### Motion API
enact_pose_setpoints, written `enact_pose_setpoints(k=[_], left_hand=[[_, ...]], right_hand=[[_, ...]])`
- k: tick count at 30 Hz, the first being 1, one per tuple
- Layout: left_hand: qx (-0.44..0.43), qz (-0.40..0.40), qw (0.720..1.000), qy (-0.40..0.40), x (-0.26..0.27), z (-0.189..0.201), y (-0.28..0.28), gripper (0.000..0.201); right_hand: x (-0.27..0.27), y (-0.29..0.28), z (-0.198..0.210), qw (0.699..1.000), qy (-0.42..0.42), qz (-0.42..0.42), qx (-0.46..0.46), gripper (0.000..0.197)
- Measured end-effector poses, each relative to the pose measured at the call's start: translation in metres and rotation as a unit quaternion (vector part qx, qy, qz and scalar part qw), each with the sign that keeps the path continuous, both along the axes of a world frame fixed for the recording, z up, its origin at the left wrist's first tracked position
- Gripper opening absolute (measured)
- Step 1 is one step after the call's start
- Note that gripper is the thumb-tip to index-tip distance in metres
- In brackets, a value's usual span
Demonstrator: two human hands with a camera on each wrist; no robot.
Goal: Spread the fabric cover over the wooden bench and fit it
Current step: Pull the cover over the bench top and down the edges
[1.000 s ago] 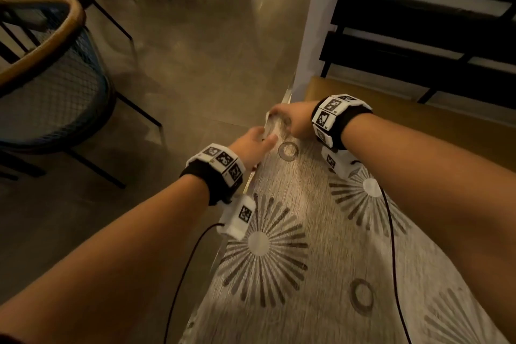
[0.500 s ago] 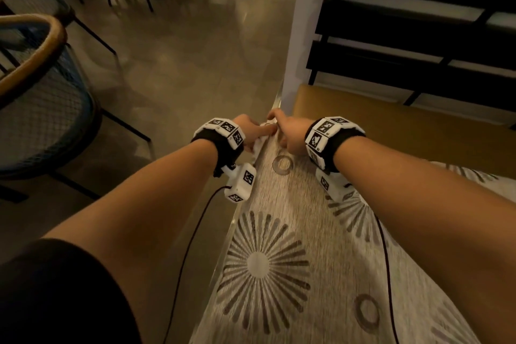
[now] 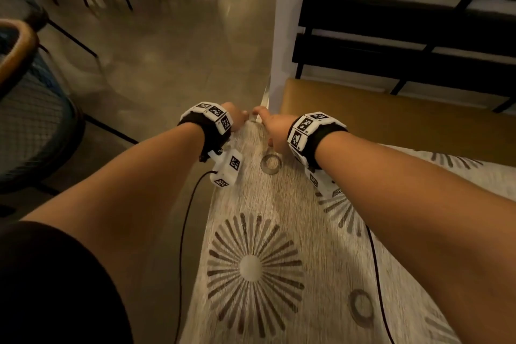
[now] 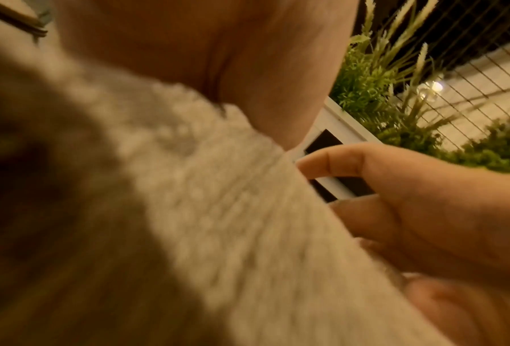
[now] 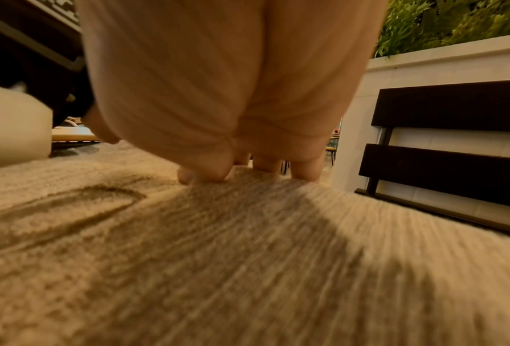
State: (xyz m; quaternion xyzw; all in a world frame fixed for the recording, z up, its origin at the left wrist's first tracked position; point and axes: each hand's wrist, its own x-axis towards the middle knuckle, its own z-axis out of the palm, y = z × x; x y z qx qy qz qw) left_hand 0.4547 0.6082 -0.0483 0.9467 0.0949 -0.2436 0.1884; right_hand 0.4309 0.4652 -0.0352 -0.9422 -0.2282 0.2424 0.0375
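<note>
A beige fabric cover [image 3: 279, 212] with sunburst and ring prints lies over the near part of the wooden bench [image 3: 391, 117], whose bare seat shows at the far right. Both hands meet at the cover's far left corner. My left hand [image 3: 236, 118] grips the corner from the left edge, its fingers hidden behind the cloth [image 4: 218, 210] in the left wrist view. My right hand [image 3: 272, 127] holds the same corner from above, and its fingertips [image 5: 266, 165] curl over the far edge of the cover [image 5: 247, 257].
The bench's dark slatted backrest [image 3: 391, 64] runs along the right, beside a white post [image 3: 287, 36]. A mesh-seated chair [image 3: 33, 126] stands on the floor to the left. Wrist cables [image 3: 184, 232] hang near the cover's edge. Green plants [image 4: 395, 93] rise behind the bench.
Both hands have moved farther away along the bench with the cover's corner, drawing the cloth toward the bench's far left end. The left hand came up level with the right.
</note>
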Motion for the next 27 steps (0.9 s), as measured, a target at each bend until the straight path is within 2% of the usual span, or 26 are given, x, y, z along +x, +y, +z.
enact_pose_setpoints(k=[3, 5, 7, 9, 10, 12, 15, 17, 18, 20, 22, 23, 25, 27], left_hand=[[0.037, -0.036, 0.998, 0.024, -0.001, -0.004, 0.003, 0.039], [0.034, -0.028, 0.999, 0.012, 0.001, -0.004, 0.004, 0.042], [-0.034, -0.006, 0.999, 0.002, -0.001, 0.002, 0.000, 0.045], [-0.086, -0.031, 0.995, 0.024, -0.008, 0.003, -0.002, 0.045], [-0.075, -0.060, 0.994, 0.051, -0.013, 0.003, -0.003, 0.045], [0.006, -0.124, 0.990, 0.063, -0.021, -0.011, 0.006, 0.047], [0.042, -0.140, 0.989, -0.006, -0.036, -0.017, 0.015, 0.040], [-0.049, -0.094, 0.992, -0.070, -0.050, -0.008, 0.011, 0.042], [-0.112, -0.079, 0.988, -0.078, -0.060, -0.002, 0.006, 0.046], [-0.195, -0.108, 0.974, -0.038, -0.081, -0.001, -0.005, 0.056], [-0.201, -0.171, 0.964, 0.014, -0.102, -0.012, -0.011, 0.073], [-0.199, -0.171, 0.965, 0.027, -0.108, -0.021, -0.011, 0.079], [-0.185, -0.116, 0.975, 0.037, -0.115, -0.027, -0.012, 0.083], [-0.166, -0.055, 0.983, 0.056, -0.121, -0.020, -0.012, 0.073]], right_hand=[[-0.001, -0.002, -0.002, 1.000, -0.005, -0.003, 0.011, 0.081], [-0.002, -0.002, -0.004, 1.000, -0.003, -0.002, 0.013, 0.081], [-0.001, -0.003, -0.006, 1.000, 0.002, -0.004, 0.012, 0.078], [0.001, -0.003, -0.007, 1.000, 0.011, -0.010, 0.004, 0.067], [0.001, -0.002, -0.007, 1.000, 0.017, -0.010, -0.005, 0.059], [0.004, 0.001, -0.009, 0.999, 0.030, -0.017, -0.024, 0.048], [0.003, 0.003, -0.011, 0.998, 0.045, -0.023, -0.036, 0.058], [-0.001, 0.001, -0.010, 0.998, 0.038, -0.013, -0.045, 0.070], [-0.004, -0.001, -0.007, 0.998, 0.026, -0.001, -0.056, 0.072], [-0.013, -0.006, 0.003, 0.996, -0.027, 0.030, -0.080, 0.067], [-0.028, -0.012, 0.013, 0.993, -0.059, 0.044, -0.092, 0.063], [-0.037, -0.017, 0.014, 0.994, -0.053, 0.042, -0.090, 0.062], [-0.056, -0.034, 0.012, 0.996, -0.012, 0.032, -0.085, 0.063], [-0.072, -0.063, 0.005, 0.996, 0.021, -0.009, -0.085, 0.067]])
